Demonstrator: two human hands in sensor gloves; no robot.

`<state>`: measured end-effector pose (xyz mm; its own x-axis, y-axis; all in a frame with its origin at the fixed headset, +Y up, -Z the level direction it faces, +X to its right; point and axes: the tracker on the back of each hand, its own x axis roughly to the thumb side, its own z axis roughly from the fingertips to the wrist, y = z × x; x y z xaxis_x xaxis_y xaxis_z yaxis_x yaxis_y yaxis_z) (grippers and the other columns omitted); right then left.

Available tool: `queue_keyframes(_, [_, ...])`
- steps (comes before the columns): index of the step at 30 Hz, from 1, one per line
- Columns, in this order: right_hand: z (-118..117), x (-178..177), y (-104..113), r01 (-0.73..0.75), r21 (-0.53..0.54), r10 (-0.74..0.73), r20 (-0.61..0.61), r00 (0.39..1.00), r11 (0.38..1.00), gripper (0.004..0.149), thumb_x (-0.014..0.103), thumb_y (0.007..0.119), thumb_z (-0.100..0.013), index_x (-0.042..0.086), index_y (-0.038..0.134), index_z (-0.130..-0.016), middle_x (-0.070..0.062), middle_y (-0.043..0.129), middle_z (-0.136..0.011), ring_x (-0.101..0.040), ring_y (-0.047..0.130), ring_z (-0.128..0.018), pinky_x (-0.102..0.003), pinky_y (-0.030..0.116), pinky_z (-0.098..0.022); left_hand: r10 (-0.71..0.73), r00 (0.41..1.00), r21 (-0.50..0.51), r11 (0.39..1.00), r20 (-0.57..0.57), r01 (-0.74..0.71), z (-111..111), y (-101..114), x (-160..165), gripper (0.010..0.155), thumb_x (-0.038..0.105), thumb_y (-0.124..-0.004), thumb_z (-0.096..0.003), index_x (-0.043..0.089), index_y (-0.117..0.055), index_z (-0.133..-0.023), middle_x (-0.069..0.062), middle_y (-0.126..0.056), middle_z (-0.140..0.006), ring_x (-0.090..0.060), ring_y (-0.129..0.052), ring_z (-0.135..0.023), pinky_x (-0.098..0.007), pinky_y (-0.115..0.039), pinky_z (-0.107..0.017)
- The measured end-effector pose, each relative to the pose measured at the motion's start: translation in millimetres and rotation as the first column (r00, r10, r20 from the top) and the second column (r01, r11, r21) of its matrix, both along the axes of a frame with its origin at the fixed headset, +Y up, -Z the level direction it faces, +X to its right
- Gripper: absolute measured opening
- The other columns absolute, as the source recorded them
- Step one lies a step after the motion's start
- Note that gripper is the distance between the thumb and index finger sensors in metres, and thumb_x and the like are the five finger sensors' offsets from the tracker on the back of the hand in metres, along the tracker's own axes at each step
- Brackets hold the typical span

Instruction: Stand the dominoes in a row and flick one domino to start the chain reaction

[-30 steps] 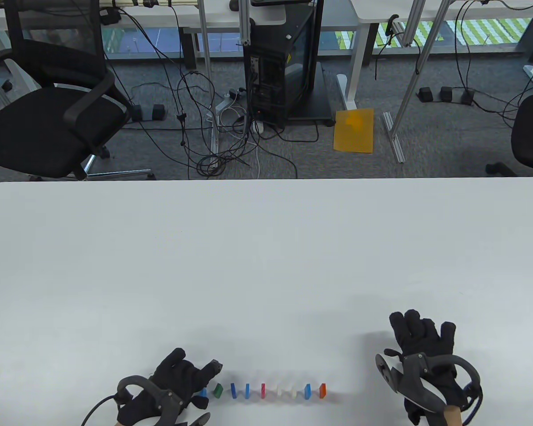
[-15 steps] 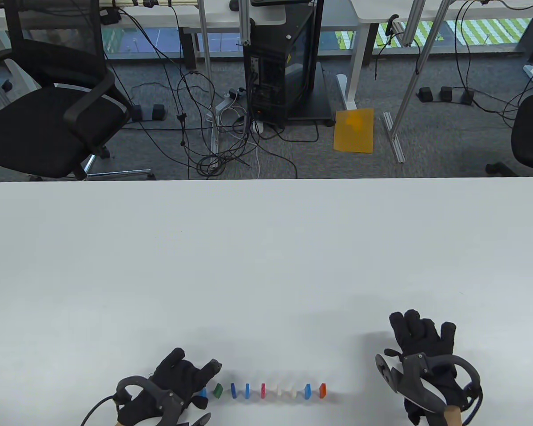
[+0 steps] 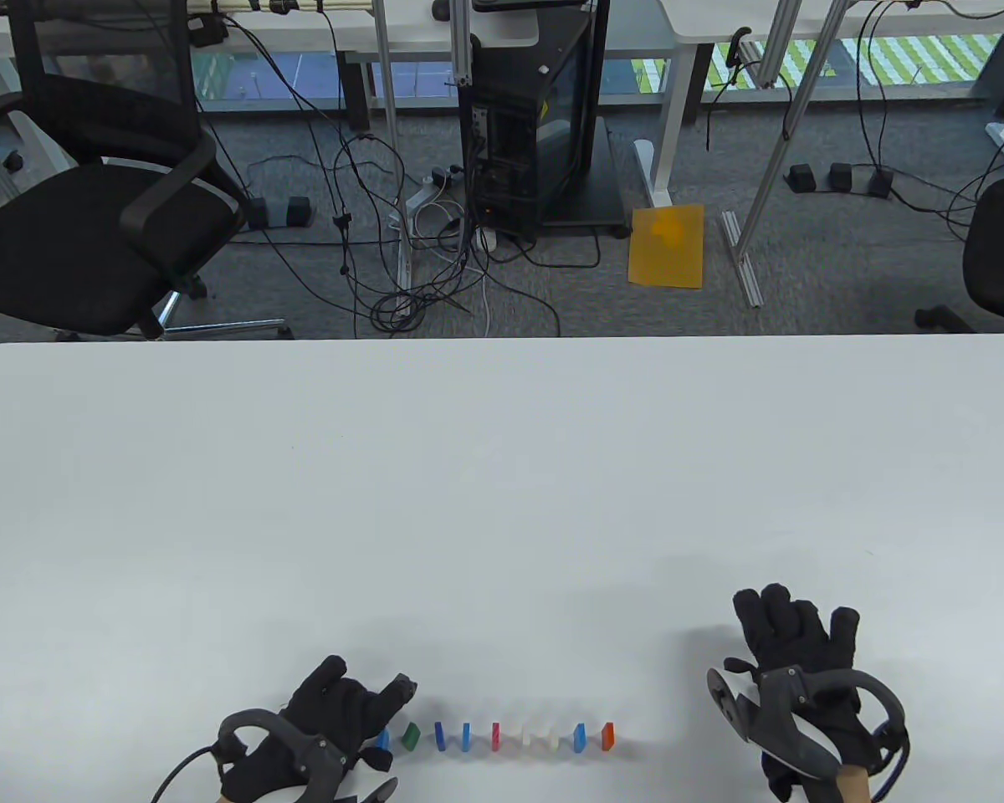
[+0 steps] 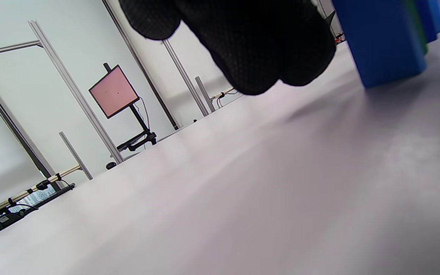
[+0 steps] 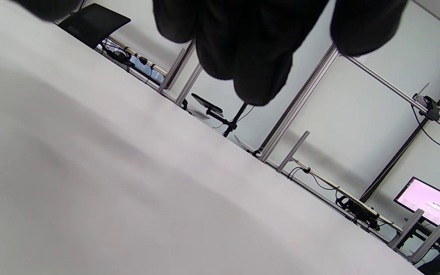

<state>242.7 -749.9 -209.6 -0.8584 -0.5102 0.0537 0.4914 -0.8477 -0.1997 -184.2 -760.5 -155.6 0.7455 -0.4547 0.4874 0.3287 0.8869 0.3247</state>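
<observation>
The dominoes (image 3: 494, 736) already stand in one straight row near the front edge of the white bench (image 3: 502, 468), with small gaps between them; from the person's left the colours go light blue, green, blue, blue, red, some pale ones, blue and orange. So the standing part looks finished, and what is left is, by judgement, only the flick that starts the chain.

The left hand (image 3: 335, 719) lies just beside the left end of the row, its fingers stretched loosely toward the first domino; it holds nothing, so this grip is open. In the left wrist view the blue domino (image 4: 380, 42) stands upright very near the fingertips (image 4: 258, 57); whether they touch it cannot be told. The right hand (image 3: 795, 661) rests on the bench well apart from the orange end, fingers relaxed and spread, holding nothing.

Nothing stands between the left fingers and the first domino, and the bench around the row carries no other thing in view; beyond the bench are an office chair (image 3: 92, 209), loose cables (image 3: 402, 284) and a computer tower (image 3: 535, 117) on the floor.
</observation>
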Motion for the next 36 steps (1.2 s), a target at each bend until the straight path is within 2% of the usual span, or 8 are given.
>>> queue_keyframes(7, [0,1,0,0.002,0.000,-0.002,0.002,1.000,1.000,0.083,0.056,0.061,-0.033,0.017,0.047,-0.105,-0.015,0.065,-0.108,-0.037,0.084,-0.091,-0.070,0.059,-0.062,0.093,0.995,-0.024,0.995,-0.030,-0.094,0,9,-6,0.090,0.074,-0.051,-0.0193,0.038,-0.057,-0.102,0.033,-0.088,-0.087,0.011,-0.098,-0.077,-0.034,-0.070,-0.075])
queue_keyframes(12, [0,1,0,0.004,0.003,-0.004,0.002,1.000,1.000,0.083,0.056,0.062,-0.033,0.017,0.047,-0.105,-0.015,0.065,-0.108,-0.037,0.084,-0.090,-0.070,0.059,-0.062,0.226,0.968,0.081,0.973,-0.112,-0.218,-5,33,-29,0.085,0.072,-0.049,-0.0258,0.040,-0.053,-0.104,0.024,-0.079,-0.101,0.000,-0.087,-0.096,-0.040,-0.058,-0.081])
queue_keyframes(14, [0,0,0,0.003,0.002,-0.003,0.000,1.000,1.000,0.083,0.056,0.061,-0.033,0.017,0.047,-0.105,-0.015,0.065,-0.108,-0.037,0.085,-0.090,-0.070,0.059,-0.062,0.234,0.960,0.103,0.970,-0.155,-0.220,-7,36,-39,0.070,0.068,-0.055,-0.0317,0.047,-0.060,-0.098,0.017,-0.070,-0.111,-0.011,-0.077,-0.106,-0.046,-0.052,-0.082])
queue_keyframes(16, [1,0,0,-0.003,0.002,0.003,-0.001,1.000,1.000,0.083,0.056,0.061,-0.033,0.017,0.047,-0.105,-0.015,0.065,-0.108,-0.037,0.084,-0.090,-0.070,0.059,-0.062,0.213,0.958,0.125,0.973,-0.190,-0.192,-9,36,-50,0.066,0.070,-0.058,-0.0292,0.052,-0.064,-0.092,0.009,-0.062,-0.117,-0.025,-0.065,-0.112,-0.054,-0.048,-0.081])
queue_keyframes(21, [0,0,-1,0.001,-0.004,-0.001,0.001,1.000,1.000,0.083,0.056,0.061,-0.033,0.017,0.048,-0.105,-0.015,0.065,-0.108,-0.037,0.085,-0.090,-0.070,0.060,-0.062,0.134,0.975,0.068,0.990,-0.179,-0.124,-5,24,-56,0.037,0.070,-0.060,-0.0287,0.061,-0.071,-0.063,0.004,-0.056,-0.119,-0.032,-0.057,-0.113,-0.057,-0.048,-0.080])
queue_keyframes(25, [0,0,-4,0.000,-0.019,0.000,0.001,1.000,1.000,0.083,0.056,0.062,-0.033,0.017,0.048,-0.104,-0.015,0.065,-0.108,-0.036,0.085,-0.090,-0.070,0.060,-0.062,0.023,0.991,0.048,0.999,-0.130,-0.017,0,15,-45,0.037,0.071,-0.061,-0.0270,0.059,-0.075,-0.059,0.004,-0.050,-0.120,-0.032,-0.051,-0.114,-0.057,-0.047,-0.080])
queue_keyframes(29, [0,0,-3,-0.006,-0.018,0.006,0.007,1.000,1.000,0.083,0.056,0.062,-0.033,0.017,0.047,-0.105,-0.015,0.065,-0.108,-0.036,0.085,-0.090,-0.070,0.060,-0.061,0.021,0.997,0.032,0.999,-0.079,-0.019,3,13,-32,0.036,0.071,-0.062,-0.0264,0.060,-0.075,-0.058,0.002,-0.045,-0.122,-0.033,-0.045,-0.115,-0.057,-0.044,-0.080])
queue_keyframes(36, [1,0,-3,-0.008,-0.013,0.008,0.000,1.000,1.000,0.083,0.056,0.062,-0.033,0.017,0.048,-0.105,-0.015,0.065,-0.108,-0.036,0.085,-0.090,-0.070,0.060,-0.062,-0.008,0.998,0.022,1.000,-0.057,0.010,1,8,-15,0.036,0.071,-0.062,-0.0262,0.063,-0.076,-0.057,0.007,-0.048,-0.121,-0.033,-0.050,-0.114,-0.057,-0.048,-0.079])
